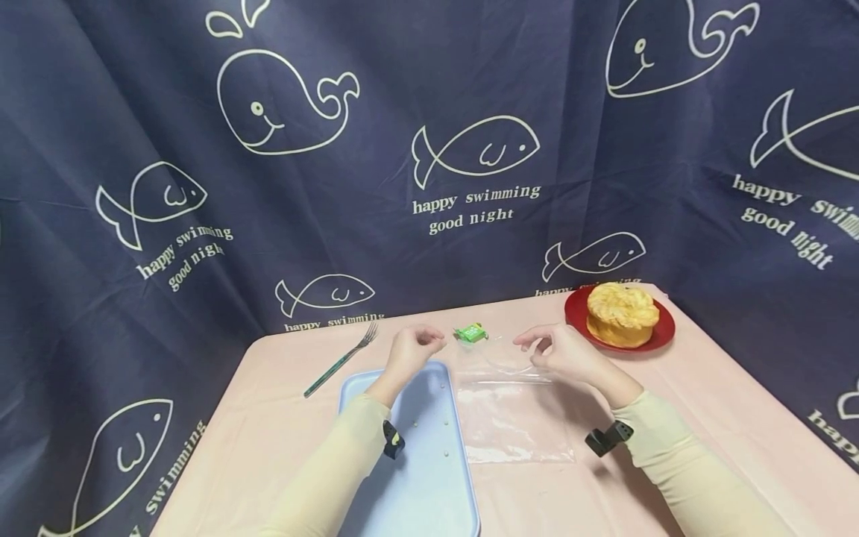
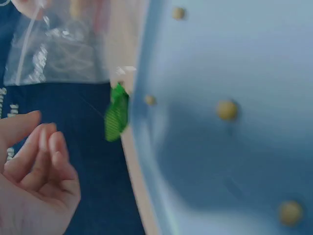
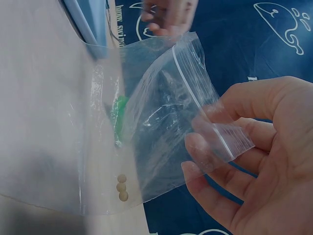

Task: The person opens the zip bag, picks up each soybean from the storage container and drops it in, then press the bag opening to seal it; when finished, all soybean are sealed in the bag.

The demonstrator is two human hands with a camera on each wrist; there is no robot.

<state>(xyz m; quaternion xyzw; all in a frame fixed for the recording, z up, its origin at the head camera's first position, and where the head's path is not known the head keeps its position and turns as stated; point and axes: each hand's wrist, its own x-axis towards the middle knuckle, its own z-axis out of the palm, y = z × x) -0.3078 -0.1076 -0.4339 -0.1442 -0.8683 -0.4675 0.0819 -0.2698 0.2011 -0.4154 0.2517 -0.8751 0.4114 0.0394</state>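
Clear plastic zip bag [image 3: 161, 112], just right of the pale-blue rectangular tray [image 1: 416, 496]: your right hand [image 3: 264, 156] pinches its zip edge; your left hand [image 2: 39, 181] is loosely curled, seemingly empty. Probably partway: three small beige balls [image 3: 121, 187] bagged, four left on the tray.

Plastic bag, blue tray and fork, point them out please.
Plastic bag [image 3: 159, 128]: right wrist view, on its clear side.
Blue tray [image 1: 416, 485]: head view, on its bare floor.
Fork [image 1: 339, 365]: head view, on its handle.
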